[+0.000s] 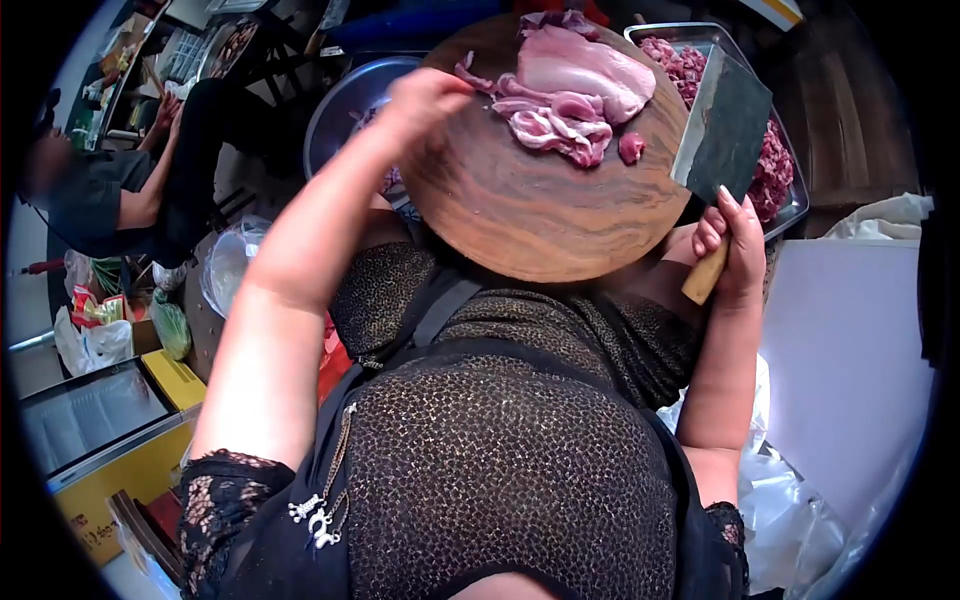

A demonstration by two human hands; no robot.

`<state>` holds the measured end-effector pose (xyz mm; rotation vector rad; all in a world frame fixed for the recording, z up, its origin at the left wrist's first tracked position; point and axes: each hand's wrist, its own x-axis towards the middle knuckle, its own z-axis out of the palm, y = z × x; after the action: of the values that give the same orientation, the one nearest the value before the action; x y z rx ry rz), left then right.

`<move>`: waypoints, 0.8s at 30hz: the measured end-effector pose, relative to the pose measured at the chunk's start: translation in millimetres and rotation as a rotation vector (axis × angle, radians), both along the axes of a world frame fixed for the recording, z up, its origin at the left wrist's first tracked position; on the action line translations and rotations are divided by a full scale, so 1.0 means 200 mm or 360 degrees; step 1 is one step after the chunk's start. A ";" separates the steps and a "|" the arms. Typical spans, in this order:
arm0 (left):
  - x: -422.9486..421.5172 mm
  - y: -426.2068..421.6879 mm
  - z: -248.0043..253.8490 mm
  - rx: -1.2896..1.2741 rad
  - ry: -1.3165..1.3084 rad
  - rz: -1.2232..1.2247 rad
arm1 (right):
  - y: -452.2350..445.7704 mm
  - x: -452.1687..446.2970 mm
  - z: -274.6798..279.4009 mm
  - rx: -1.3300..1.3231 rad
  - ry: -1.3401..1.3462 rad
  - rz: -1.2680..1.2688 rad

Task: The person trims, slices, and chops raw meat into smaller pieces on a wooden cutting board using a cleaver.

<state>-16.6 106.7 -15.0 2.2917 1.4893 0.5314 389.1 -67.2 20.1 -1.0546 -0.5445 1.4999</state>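
My right hand (735,245) is wrapped round the wooden handle of a cleaver (735,125). Its broad dark blade is raised beside the right edge of a round wooden chopping board (550,220). At the board's left edge is my left hand (425,103), slightly blurred, its fingers pinched together on a thin strip of meat (472,74). That strip lies by a large slab of raw meat (585,75) with pale skin and loose folds. A small meat chunk (631,148) sits apart, to the right of the folds.
Behind the cleaver, a metal tray (797,205) holds minced or chopped meat (775,172). A metal bowl (325,125) with some meat stands left of the board. Another person (110,195) sits at the far left. A white panel (845,330) is at the right.
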 end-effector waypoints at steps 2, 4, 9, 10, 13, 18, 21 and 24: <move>0.29 -0.11 -0.03 0.0000 -0.0054 -0.0254 | 0.01 -0.03 0.00 0.0019 0.0043 -0.0060; 0.46 -0.19 -0.10 0.0085 0.0157 -0.0357 | 0.02 -0.03 0.00 0.0025 0.0076 -0.0075; 0.52 -0.15 -0.11 0.0163 0.0821 -0.0460 | 0.00 -0.03 0.01 0.0023 0.0062 -0.0041; 0.50 -0.15 -0.06 0.0166 0.0826 -0.0457 | 0.00 -0.04 0.02 0.0023 0.0049 -0.0029; 0.44 -0.21 0.01 -0.0005 0.0191 -0.0754 | 0.01 -0.02 0.00 0.0047 0.0079 0.0008; 0.42 -0.34 0.07 -0.0984 -0.0876 -0.0281 | 0.04 0.01 -0.05 0.0095 0.0162 0.0063; 0.42 -0.31 0.09 -0.1011 -0.1417 -0.0071 | 0.05 0.01 -0.07 0.0073 0.0190 0.0097; 0.46 -0.29 0.15 -0.1114 -0.1730 0.0091 | 0.04 0.01 -0.05 0.0068 0.0161 0.0127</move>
<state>75.2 47.7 15.0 1.0812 0.9315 0.8868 390.7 -59.2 9.5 -0.9284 -0.5503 1.5956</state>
